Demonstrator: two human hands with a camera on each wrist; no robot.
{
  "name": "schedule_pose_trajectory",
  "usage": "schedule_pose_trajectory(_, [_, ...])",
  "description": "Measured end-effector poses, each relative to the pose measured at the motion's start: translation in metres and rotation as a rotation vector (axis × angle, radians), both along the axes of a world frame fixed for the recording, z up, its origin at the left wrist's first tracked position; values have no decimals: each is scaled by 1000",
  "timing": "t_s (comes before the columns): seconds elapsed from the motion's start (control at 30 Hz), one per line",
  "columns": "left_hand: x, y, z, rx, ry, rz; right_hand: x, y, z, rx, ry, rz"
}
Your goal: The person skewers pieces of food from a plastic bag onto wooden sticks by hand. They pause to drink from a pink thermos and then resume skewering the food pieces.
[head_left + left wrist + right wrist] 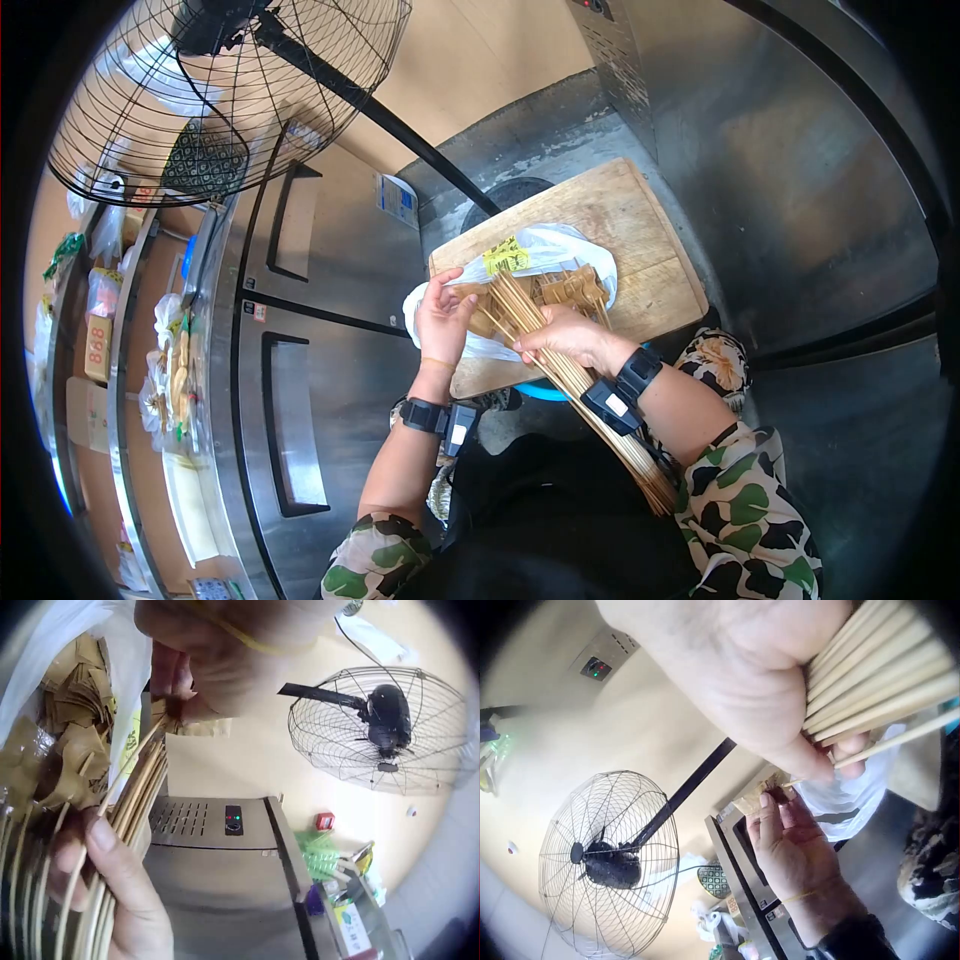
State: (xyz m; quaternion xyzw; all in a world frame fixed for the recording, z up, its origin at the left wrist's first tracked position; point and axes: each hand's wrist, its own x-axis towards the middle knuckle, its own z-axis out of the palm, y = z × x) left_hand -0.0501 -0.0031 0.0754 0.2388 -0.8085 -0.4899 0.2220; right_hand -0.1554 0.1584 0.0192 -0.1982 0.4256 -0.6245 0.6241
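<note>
My right hand [572,336] grips a thick bundle of bamboo skewers [590,400], which slants back toward my right forearm. One skewer [907,738] stands apart from the bundle, its tip reaching my left fingers. There my left hand [799,859] pinches a thin brown flat food piece [750,801] against that tip. Beneath both hands a white plastic bag [550,240] lies spread on a wooden board. More brown flat pieces [79,694] are piled in the bag. Beside them lie brown folded pieces [575,288] with skewers by them.
The wooden cutting board [650,235] sits low in front of me, with a blue rim [543,392] showing under its near edge. A caged fan [240,100] on a black pole stands at far left. Steel cabinets [340,400] flank both sides; shelves with bags [165,370] line the left.
</note>
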Motion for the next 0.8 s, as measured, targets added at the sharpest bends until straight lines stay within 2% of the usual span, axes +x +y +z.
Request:
schedule_pose_trajectory(0.1, [0,10,-3,-76,-44,3,-1,0,-1,-25,-13,-5])
schedule_pose_trajectory(0.13, [0,11,-9,-151,22,12,-2,0,0,-30,-18,-7])
schedule_pose_trajectory(0.23, [0,15,-9,-250,27,93,-3,3,3,-21,-12,-24])
schedule_pose_trajectory(0.27, [-2,6,-17,-304,107,94,-3,4,5,-23,-13,-24])
schedule_pose_trajectory(0.37, [-7,-2,-22,160,161,169,-3,4,6,-35,-15,-25])
schedule_pose_trajectory(0.4, [-7,-2,-17,325,112,195,-2,2,2,-43,-16,-32])
schedule_pose_trajectory(0.5, [-9,8,-5,497,52,218,-1,2,0,-34,-17,-46])
schedule_pose_trajectory(0.6, [-6,-5,-15,545,-25,238,-1,4,3,-33,-15,-45])
schedule_pose_trajectory(0.7, [-1,-4,-21,755,66,206,-1,4,4,-35,-16,-47])
schedule_pose_trajectory(0.8, [0,6,-19,845,84,271,-1,3,3,-33,-11,-51])
